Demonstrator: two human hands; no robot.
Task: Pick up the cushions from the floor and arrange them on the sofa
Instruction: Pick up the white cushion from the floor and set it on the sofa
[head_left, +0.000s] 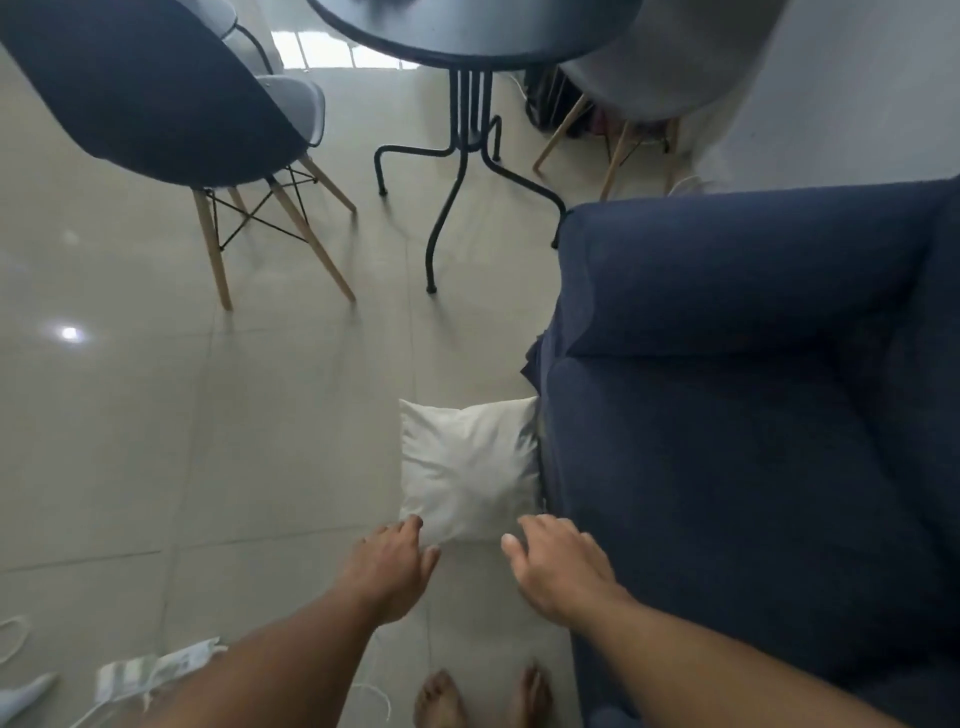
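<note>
Fingers of the left hand and right hand are spread, released, at the near edge of the white cushion, lying on the floor against the sofa, apparently for lifting.

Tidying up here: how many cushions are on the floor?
1: a white cushion on the floor against the sofa front, just beyond both hands. Others may lie out of view.

White cushion lies flat on the tiled floor, its right edge against the navy sofa. Left hand reaches in, fingertips at the cushion's near-left corner; right hand hovers at five o'clock of it, fingers relaxed. Dark chair at eleven o'clock, round bench at twelve. Bare feet at bottom.
</note>
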